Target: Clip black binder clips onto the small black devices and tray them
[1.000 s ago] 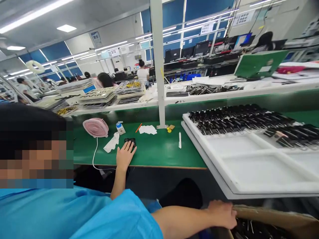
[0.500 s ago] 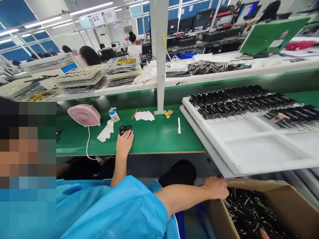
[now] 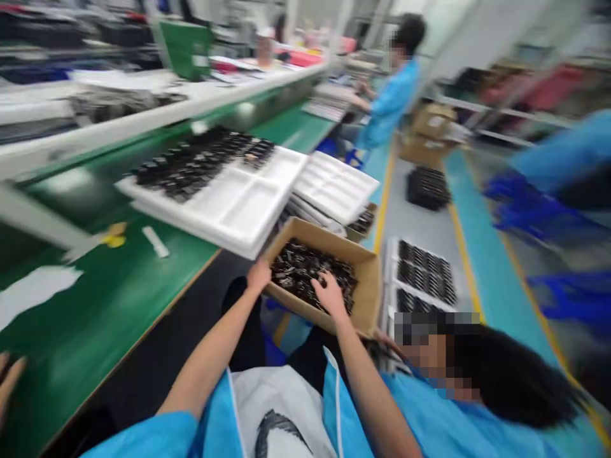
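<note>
A cardboard box point(image 3: 365, 280) sits in front of me, holding a heap of small black parts point(image 3: 298, 267) with silvery wire-like pieces. My left hand point(image 3: 259, 277) is closed on the box's near left edge. Inside the box, my right hand point(image 3: 330, 294) rests over the heap with its fingers bent and apart. No part can be made out between those fingers, and blur hides the fingertips' exact contact.
Left of the box, a white tray point(image 3: 251, 203) with rows of black parts overhangs the green bench point(image 3: 100, 305). Another person's hand point(image 3: 10, 385) is at the left edge. A co-worker point(image 3: 515, 375) leans close at right. More white trays point(image 3: 334, 184) stand behind the box.
The view has swung to the right, bringing the whole box into sight. My right hand, earlier only a fingertip at the bottom edge, now shows over the parts. My left hand still holds the box edge.
</note>
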Available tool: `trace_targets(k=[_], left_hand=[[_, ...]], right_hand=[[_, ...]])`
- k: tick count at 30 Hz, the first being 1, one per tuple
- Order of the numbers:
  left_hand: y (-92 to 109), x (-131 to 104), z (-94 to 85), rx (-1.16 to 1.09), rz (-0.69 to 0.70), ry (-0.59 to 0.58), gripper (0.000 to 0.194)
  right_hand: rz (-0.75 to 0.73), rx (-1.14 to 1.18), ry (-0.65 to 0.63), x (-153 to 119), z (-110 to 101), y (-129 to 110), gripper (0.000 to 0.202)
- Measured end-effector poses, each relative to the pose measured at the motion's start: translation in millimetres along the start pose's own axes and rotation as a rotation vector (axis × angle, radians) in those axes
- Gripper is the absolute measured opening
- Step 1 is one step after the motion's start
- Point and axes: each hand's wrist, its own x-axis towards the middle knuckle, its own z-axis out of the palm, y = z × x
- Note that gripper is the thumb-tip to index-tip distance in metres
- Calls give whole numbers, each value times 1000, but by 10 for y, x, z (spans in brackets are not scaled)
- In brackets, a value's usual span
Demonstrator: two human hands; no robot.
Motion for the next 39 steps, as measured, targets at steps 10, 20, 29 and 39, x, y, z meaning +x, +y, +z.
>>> trace_targets(k=[10,20,29,39], left_hand=[[238,281,501,350,91,-26,49],[317,309,572,352,143,-23,46],[165,145,464,56,163,-35,38],[-366,-461,799,-357,99,40,62]], right_hand=[[-47,-78,210,-830,114,492,30],[-46,-124,250,-747,29,512,34],[-79,-82,280,-877,105,518,33],[-81,-276,141,-986,288,842,47]])
